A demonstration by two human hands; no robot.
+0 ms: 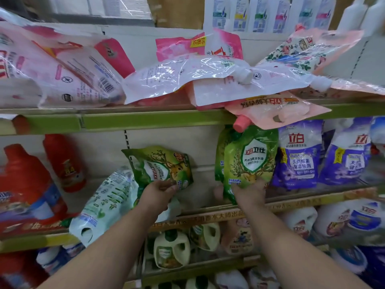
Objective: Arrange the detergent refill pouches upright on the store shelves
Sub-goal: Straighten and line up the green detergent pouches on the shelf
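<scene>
On the middle shelf (291,203), my left hand (158,191) grips the lower edge of a green deer-print refill pouch (160,165) that tilts to the left. My right hand (249,193) holds the bottom of a second green pouch (250,159), which stands upright with its label facing me. A pale mint pouch (104,203) lies slanted, leaning down over the shelf edge left of my left hand. Two purple pouches (300,155) stand upright to the right. Several pink pouches (187,78) lie flat in a heap on the shelf above.
Red bottles (64,163) stand at the left of the middle shelf. One pink pouch with a pink cap (241,123) hangs over the upper shelf's green edge (145,119), just above the upright green pouch. Jugs (171,249) fill the lower shelves.
</scene>
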